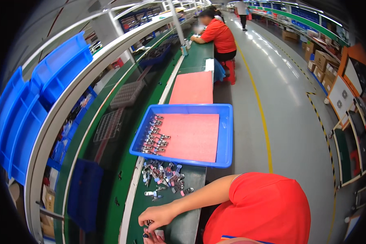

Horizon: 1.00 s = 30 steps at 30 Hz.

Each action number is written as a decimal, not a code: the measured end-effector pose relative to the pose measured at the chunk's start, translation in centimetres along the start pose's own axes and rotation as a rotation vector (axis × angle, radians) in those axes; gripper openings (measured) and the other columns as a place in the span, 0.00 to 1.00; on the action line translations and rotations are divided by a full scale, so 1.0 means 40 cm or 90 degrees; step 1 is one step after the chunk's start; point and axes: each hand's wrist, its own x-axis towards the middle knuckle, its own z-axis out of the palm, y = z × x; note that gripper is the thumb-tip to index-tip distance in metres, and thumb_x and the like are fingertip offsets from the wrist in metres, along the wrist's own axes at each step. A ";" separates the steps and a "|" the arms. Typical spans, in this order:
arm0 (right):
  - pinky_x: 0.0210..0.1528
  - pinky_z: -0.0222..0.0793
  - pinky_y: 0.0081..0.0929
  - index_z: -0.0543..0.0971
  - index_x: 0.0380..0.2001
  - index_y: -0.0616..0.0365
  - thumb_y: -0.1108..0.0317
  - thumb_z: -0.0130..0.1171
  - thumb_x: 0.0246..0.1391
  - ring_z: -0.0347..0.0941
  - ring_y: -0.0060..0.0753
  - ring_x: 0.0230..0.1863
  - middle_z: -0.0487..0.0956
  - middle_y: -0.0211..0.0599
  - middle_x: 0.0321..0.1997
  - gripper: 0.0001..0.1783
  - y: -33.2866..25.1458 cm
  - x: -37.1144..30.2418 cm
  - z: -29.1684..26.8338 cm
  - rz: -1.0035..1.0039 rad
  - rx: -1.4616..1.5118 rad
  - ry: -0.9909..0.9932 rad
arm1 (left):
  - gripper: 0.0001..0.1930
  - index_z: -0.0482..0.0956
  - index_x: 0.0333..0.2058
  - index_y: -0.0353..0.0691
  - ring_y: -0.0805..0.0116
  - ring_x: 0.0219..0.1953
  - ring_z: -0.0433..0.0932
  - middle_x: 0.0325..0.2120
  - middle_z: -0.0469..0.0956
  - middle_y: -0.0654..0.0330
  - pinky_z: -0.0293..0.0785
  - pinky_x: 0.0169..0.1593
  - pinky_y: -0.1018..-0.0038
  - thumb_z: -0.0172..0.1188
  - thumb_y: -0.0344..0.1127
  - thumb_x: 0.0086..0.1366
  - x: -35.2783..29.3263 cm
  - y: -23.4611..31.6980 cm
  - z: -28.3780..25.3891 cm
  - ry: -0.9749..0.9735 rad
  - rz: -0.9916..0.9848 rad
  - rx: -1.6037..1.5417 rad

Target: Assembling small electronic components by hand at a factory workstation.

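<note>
My right hand (159, 215) reaches over the green bench with its fingers closed around a small dark, shiny metal piece (150, 223). Just below it, my left hand (153, 239) is partly cut off by the lower edge. Its fingers are bent close beneath the right hand, beside a small dark bit (145, 235); what they grip is mostly hidden. Beyond my hands lies a loose pile of small clip-like metal pieces (166, 175), some with blue, pink or dark ends. Similar shiny pieces (152, 140) stand lined up along the left side of a blue tray (225, 138) with a pink foam liner.
Another pink sheet (193, 87) lies past the tray. Left of the bench runs a green conveyor (128, 175) with grey trays (127, 94). Blue bins (20, 126) hang at far left. A co-worker in red (221, 34) sits farther up the bench, beside the aisle.
</note>
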 end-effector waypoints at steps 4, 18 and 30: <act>0.34 0.72 0.30 0.76 0.37 0.63 0.67 0.65 0.47 0.77 0.38 0.31 0.79 0.41 0.29 0.15 0.007 -0.020 0.046 0.063 0.094 -0.008 | 0.20 0.68 0.53 0.31 0.59 0.46 0.75 0.46 0.75 0.50 0.70 0.55 0.60 0.55 0.39 0.69 0.007 -0.049 -0.095 0.013 0.033 0.070; 0.42 0.74 0.21 0.76 0.46 0.65 0.84 0.64 0.47 0.76 0.26 0.40 0.78 0.34 0.39 0.20 -0.008 -0.042 0.012 0.264 0.273 0.132 | 0.13 0.75 0.49 0.29 0.68 0.43 0.78 0.42 0.79 0.55 0.76 0.49 0.72 0.52 0.31 0.70 0.004 -0.053 -0.083 0.152 0.020 -0.156; 0.32 0.75 0.27 0.80 0.31 0.67 0.88 0.69 0.36 0.79 0.38 0.31 0.80 0.45 0.30 0.15 -0.011 -0.015 0.029 -0.083 0.052 0.048 | 0.13 0.78 0.47 0.32 0.74 0.35 0.75 0.37 0.79 0.60 0.74 0.39 0.76 0.57 0.33 0.68 -0.018 -0.031 -0.075 0.083 -0.071 -0.192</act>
